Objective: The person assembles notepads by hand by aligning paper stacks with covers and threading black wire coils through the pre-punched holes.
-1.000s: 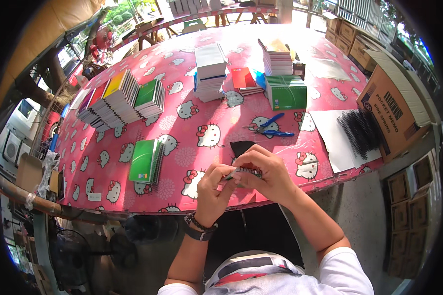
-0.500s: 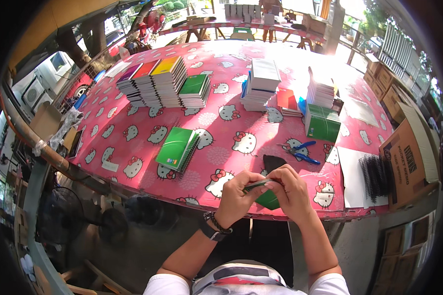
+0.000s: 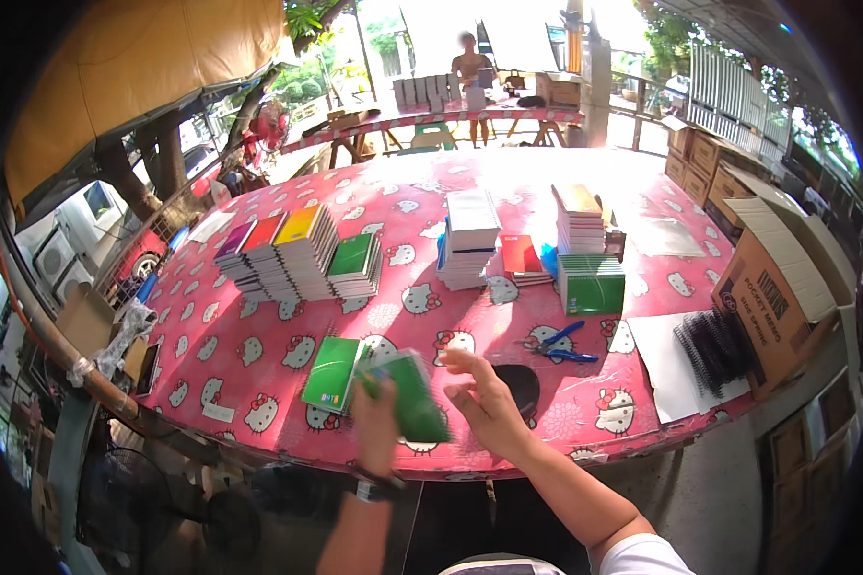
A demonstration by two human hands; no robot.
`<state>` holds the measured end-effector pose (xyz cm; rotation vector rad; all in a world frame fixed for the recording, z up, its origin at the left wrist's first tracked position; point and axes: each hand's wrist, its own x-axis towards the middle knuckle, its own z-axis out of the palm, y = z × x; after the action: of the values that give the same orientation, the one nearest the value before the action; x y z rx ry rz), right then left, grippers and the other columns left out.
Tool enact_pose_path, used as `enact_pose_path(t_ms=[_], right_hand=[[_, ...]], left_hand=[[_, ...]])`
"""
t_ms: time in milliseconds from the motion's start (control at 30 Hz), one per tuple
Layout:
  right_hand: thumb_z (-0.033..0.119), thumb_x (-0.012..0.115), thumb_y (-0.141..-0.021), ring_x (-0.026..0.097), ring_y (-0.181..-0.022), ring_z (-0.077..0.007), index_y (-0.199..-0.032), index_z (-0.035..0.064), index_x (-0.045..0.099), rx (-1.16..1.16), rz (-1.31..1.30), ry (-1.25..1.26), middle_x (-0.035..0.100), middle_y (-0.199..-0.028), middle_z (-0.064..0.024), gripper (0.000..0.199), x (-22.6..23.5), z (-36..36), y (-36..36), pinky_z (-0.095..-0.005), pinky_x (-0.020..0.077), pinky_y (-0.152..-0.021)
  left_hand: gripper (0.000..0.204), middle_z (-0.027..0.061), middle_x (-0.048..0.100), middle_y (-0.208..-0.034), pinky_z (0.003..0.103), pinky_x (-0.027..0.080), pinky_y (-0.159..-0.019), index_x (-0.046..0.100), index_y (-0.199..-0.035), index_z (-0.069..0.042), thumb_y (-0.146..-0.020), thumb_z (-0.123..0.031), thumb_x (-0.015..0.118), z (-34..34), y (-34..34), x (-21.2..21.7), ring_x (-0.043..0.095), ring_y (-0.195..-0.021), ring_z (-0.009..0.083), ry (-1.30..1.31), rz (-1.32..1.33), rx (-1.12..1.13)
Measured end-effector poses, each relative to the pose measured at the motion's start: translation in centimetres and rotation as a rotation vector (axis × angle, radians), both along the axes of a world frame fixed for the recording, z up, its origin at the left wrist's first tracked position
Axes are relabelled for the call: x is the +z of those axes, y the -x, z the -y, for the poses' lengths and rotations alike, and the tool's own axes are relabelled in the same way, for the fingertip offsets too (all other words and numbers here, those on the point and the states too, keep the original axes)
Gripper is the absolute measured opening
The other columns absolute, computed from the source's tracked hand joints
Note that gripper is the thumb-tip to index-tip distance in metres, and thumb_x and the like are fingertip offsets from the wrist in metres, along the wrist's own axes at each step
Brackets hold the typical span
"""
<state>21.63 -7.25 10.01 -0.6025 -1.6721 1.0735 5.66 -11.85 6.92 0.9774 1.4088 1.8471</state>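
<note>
A green notebook (image 3: 417, 401), smeared by motion, is gripped at its left side by my left hand (image 3: 376, 424). It hangs over the near part of the table, beside a green spiral notebook pile (image 3: 332, 374) that lies on the cloth. To the right of the held notebook, my right hand (image 3: 491, 410) is open, fingers apart and holding nothing. A dark flat piece (image 3: 520, 385) lies just behind that hand. Farther right rest blue-handled pliers (image 3: 568, 343).
The table has a pink cartoon-cat cloth (image 3: 259, 350). Across it stand purple, red and yellow notebook stacks (image 3: 302, 254), a white-topped stack (image 3: 472, 240) and green notebooks (image 3: 593, 286). Black spiral coils (image 3: 714, 350) lie on white paper by an open carton (image 3: 777, 307). A person (image 3: 470, 72) stands far back.
Both hands were together at the near edge over a green notebook. My left hand has swung it leftward toward the green pile; my right hand has let go and opened. The view has tilted up.
</note>
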Motion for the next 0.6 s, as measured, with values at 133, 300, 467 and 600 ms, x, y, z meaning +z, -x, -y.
enact_pose_path(t_ms=[133,300,467,600], right_hand=[[0.013,0.064,-0.086,0.052,-0.111,-0.0282,-0.118,0.0048,0.056,-0.016,0.258,-0.252,0.057,-0.119,-0.0127,0.034,-2.1,-1.1,-2.7,-0.0375,0.0427,-0.092],[0.005,0.063,-0.081,0.053,-0.104,-0.0290,-0.103,0.0051,0.062,0.084,0.407,-0.322,0.061,-0.107,-0.0099,0.023,-4.8,-2.1,-7.4,-0.0380,0.0431,-0.089],[-0.003,0.062,-0.079,0.059,-0.093,-0.0283,-0.098,0.0040,0.065,-0.106,0.434,-0.293,0.064,-0.097,-0.0103,0.020,-6.1,-2.9,-14.9,-0.0360,0.0465,-0.082],[-0.004,0.062,-0.077,0.062,-0.084,-0.0245,-0.095,0.0034,0.064,-0.237,0.314,-0.178,0.065,-0.093,-0.0113,0.020,-7.7,-4.2,-17.2,-0.0341,0.0501,-0.068]], left_hand=[[0.048,0.0160,0.057,-0.114,0.037,0.045,-0.087,0.052,-0.118,-0.004,-0.084,-0.034,0.067,-3.5,10.4,3.0,0.056,-0.103,0.0267,0.341,-0.682,0.041],[0.071,0.0157,0.041,-0.138,0.056,0.037,-0.095,0.049,-0.130,-0.011,-0.075,-0.052,0.068,-6.4,14.2,-4.4,0.037,-0.125,0.0369,0.569,-1.426,0.306],[0.109,0.0188,0.030,-0.146,0.058,0.030,-0.103,0.026,-0.145,-0.016,-0.060,-0.060,0.076,-5.9,10.0,-0.5,0.028,-0.133,0.0412,0.886,-1.288,0.043],[0.125,0.0198,0.024,-0.149,0.061,0.030,-0.103,0.012,-0.148,-0.018,-0.052,-0.058,0.081,-6.6,12.3,-0.7,0.028,-0.134,0.0419,0.927,-1.215,0.075]])
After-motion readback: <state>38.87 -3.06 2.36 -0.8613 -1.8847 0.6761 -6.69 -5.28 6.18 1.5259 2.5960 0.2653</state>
